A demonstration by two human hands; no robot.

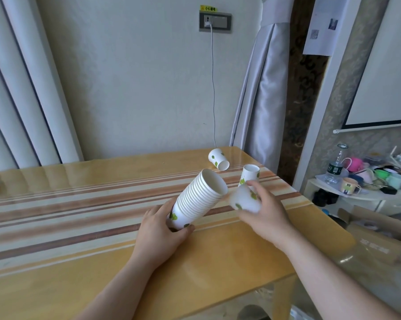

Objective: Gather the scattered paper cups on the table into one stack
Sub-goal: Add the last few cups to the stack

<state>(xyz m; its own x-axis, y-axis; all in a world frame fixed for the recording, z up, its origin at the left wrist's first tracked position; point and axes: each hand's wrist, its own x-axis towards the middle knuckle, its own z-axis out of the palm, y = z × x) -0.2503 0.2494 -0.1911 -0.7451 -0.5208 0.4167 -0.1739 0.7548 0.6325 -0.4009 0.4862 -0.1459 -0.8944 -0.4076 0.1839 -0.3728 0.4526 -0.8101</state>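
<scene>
Step in hand: adding one more cup to the stack, judging by a loose paper cup held just beside the stack's open mouth.
Left hand (162, 229): wrapped around the bottom of the stack of paper cups (198, 199), thumb on the near side, fingers behind; it holds the stack tilted, mouth up and to the right, above the striped surface (79, 204).
Right hand (263, 213): fingers curled over a single paper cup (244, 199), which is blurred; its base seems to face the stack's mouth, though I cannot be sure.
Arms: both forearms reach in from the near edge, bare, converging toward the middle right of the surface.
Cups left: an upright cup (250, 175) just behind the right hand's fingers, and a cup on its side (218, 158) farther back, near the far right corner.
Next move calls for: lining the held cup's base with the stack's rim and sliding it in straight, then reaching for the two far cups.
Progress: likely near the end, with three cups outstanding.
</scene>
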